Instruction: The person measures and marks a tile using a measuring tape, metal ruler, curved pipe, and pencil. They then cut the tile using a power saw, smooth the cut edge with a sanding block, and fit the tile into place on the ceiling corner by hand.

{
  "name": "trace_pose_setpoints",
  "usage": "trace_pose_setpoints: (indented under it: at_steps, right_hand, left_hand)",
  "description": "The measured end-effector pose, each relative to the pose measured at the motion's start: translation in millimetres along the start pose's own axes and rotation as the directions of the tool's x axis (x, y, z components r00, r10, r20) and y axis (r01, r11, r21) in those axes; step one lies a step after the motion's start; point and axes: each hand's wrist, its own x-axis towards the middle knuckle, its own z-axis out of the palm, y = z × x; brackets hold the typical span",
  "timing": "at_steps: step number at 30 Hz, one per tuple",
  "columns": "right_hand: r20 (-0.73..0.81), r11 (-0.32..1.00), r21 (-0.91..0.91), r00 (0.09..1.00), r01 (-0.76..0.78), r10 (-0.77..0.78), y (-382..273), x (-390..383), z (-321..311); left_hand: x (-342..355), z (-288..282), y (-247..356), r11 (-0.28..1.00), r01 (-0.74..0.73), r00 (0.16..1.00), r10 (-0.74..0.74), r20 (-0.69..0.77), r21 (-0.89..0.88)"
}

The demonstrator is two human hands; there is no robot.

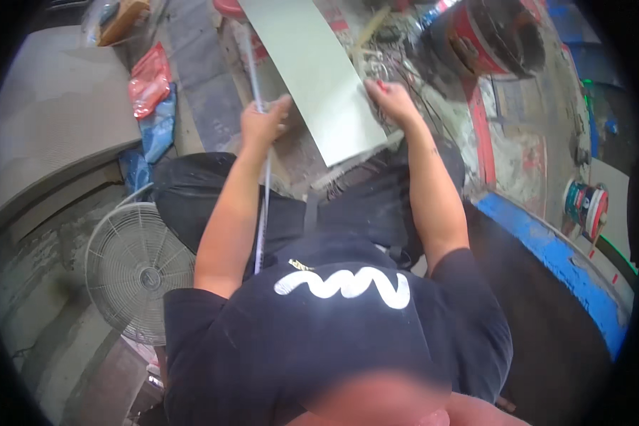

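My left hand (264, 121) grips a long, thin light-grey strip (254, 71) that runs lengthwise beside a pale panel (312, 78) and down over my lap; its fingertips are near the panel's left edge. At the panel's right edge, my right hand (394, 103) is closed on a small red object (382, 86), too small to name. The panel's near end rests above my crossed legs, close to a whitish ledge (351, 165).
A fan (149, 279) stands at my lower left below a grey slab (57, 121). Red (149, 78) and blue (156, 135) plastic lie left of me. A dirty bucket (490, 35), tangled wires and a can (584, 209) are at the right, with a blue-topped edge (547, 255).
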Motion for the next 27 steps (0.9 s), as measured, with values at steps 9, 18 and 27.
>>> trace_pose_setpoints:
  at_steps: [9, 18, 27]
  right_hand:
    - [-0.125, 0.991, -0.096, 0.987, 0.091, -0.102, -16.8, -31.7, 45.1]
    - [-0.128, 0.992, 0.001, 0.983, 0.13, -0.129, -18.7, -18.1, 70.9]
    - [-0.024, 0.998, 0.053, 0.999, 0.039, -0.038, -41.4, -12.5, 65.2]
  left_hand:
    - [25.2, 34.9, -26.6, 0.976, -0.217, 0.972, 0.218, -0.084, 0.021]
    - [63.3, 24.7, -23.4, 0.911, -0.411, 0.875, 0.405, -0.265, 0.034]
    - [68.3, 17.9, -4.4, 0.935, -0.351, 0.911, 0.354, -0.214, 0.054]
